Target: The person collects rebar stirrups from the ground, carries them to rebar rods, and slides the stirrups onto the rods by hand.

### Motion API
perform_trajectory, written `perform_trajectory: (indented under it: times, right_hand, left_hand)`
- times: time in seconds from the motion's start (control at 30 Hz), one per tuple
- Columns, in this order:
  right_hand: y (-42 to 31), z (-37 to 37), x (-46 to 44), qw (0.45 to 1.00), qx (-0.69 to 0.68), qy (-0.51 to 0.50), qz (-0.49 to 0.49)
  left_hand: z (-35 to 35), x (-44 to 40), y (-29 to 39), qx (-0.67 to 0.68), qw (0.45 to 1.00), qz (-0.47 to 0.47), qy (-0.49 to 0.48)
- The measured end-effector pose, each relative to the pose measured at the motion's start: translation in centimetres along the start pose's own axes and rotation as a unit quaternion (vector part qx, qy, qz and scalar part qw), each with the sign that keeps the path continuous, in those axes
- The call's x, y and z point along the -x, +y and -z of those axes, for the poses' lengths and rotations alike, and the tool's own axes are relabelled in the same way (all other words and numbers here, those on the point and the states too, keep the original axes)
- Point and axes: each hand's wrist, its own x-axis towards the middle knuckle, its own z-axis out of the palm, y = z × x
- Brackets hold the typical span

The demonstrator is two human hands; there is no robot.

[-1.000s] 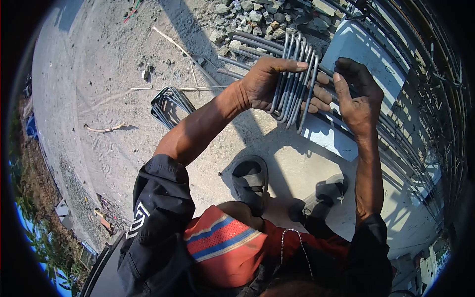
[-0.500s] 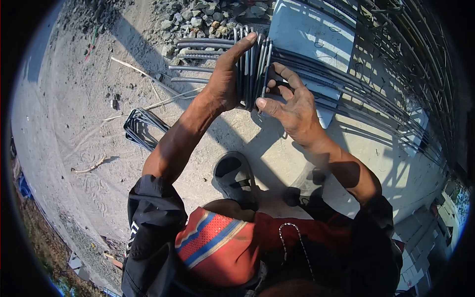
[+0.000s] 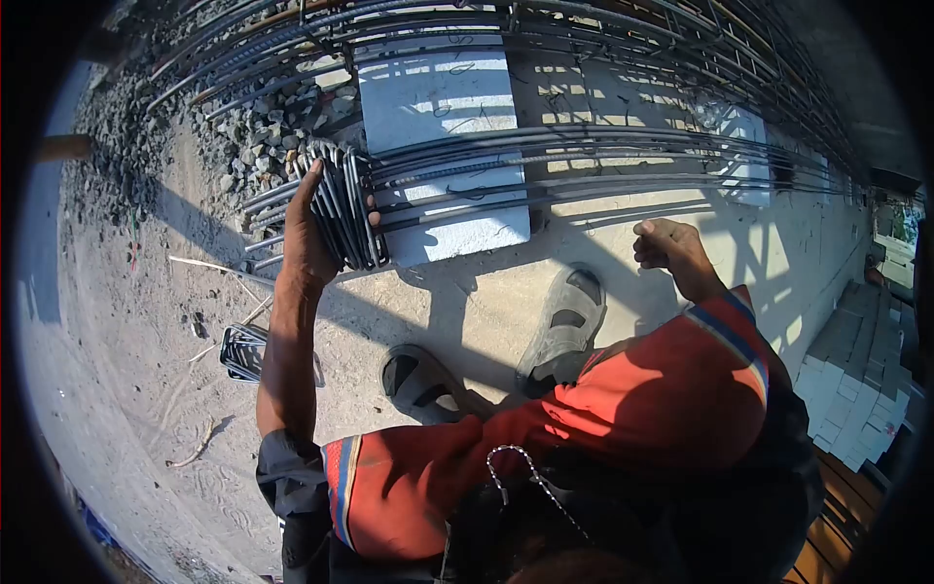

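My left hand [image 3: 307, 238] is wrapped around a bundle of rebar stirrups [image 3: 342, 204], its thumb on the near side and fingertips showing at the far side. Long rebars [image 3: 623, 183] run through or alongside the stirrups, their ends sticking out to the left. My right hand [image 3: 678, 255] is off to the right, below the bars and apart from them. Its fingers are curled in, and whatever they may hold is hidden.
A white block [image 3: 438, 92] lies under the bars, and another white block [image 3: 747, 146] is farther right. More stirrups [image 3: 243, 352] rest on the ground at left. Gravel [image 3: 263, 136] and a rebar framework [image 3: 623, 34] are at the back. Stacked grey blocks [image 3: 856, 389] stand at right.
My right hand has left the stirrups and moved right, its fingers now curled. My left hand keeps hold of the bundle. The view has turned and shifted to the right.
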Motion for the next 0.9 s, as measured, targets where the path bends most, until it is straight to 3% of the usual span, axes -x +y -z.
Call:
perform_trajectory:
  times: [0.07,0.1,0.17,0.23,0.27,0.3,0.33,0.37,0.4,0.43,0.5,0.83,0.9]
  right_hand:
    - [6.1,-0.5,-4.3,0.926,-0.377,0.025,-0.025]
    - [8.9,-1.0,-6.2,0.834,-0.549,0.034,-0.027]
    - [7.0,-2.3,-8.5,0.663,-0.734,0.131,-0.069]
    - [11.8,-1.3,-14.3,0.651,-0.756,0.058,0.028]
    - [10.0,-1.4,-15.3,0.634,-0.769,0.012,0.079]
    - [7.9,-1.1,-16.4,0.66,-0.744,0.106,0.004]
    - [7.7,-0.9,-18.1,0.623,-0.776,0.009,0.1]
    - [8.8,-1.0,-20.8,0.501,-0.748,-0.308,0.307]
    - [4.4,-0.9,-19.7,0.611,-0.77,-0.002,0.183]
    - [4.8,-0.5,-21.9,0.451,-0.77,-0.318,0.321]
    - [2.1,-0.4,-22.2,0.385,-0.811,-0.33,0.291]
    - [3.3,-1.0,-19.7,0.459,-0.813,-0.21,0.29]
    - [3.2,-0.7,-19.6,0.469,-0.811,-0.191,0.295]
  left_hand:
    - [-0.3,-0.2,0.2,-0.004,1.0,0.016,0.01]
    - [-0.3,-0.3,0.2,-0.018,0.999,0.033,0.02]
    - [-0.1,-0.4,0.1,-0.026,0.998,0.053,-0.015]
    - [-0.8,-0.5,-0.1,-0.003,0.999,0.023,0.031]
    - [-1.7,-0.4,-0.2,-0.005,0.994,0.003,0.108]
    - [-1.4,-0.3,-0.1,-0.016,0.995,0.01,0.098]
    - [-1.6,-0.4,-0.1,-0.025,0.993,0.019,0.113]
    - [-1.6,-0.6,-0.1,-0.033,0.991,0.032,0.128]
    - [-0.4,-0.8,0.1,-0.045,0.99,0.068,0.114]
    - [-1.3,-1.0,-0.1,-0.028,0.989,0.037,0.14]
    - [-1.6,-1.1,0.1,-0.015,0.991,0.042,0.129]
    - [-1.1,-0.8,1.3,0.028,0.997,0.034,0.055]
    - [-1.6,0.0,2.0,0.012,0.991,0.035,0.129]
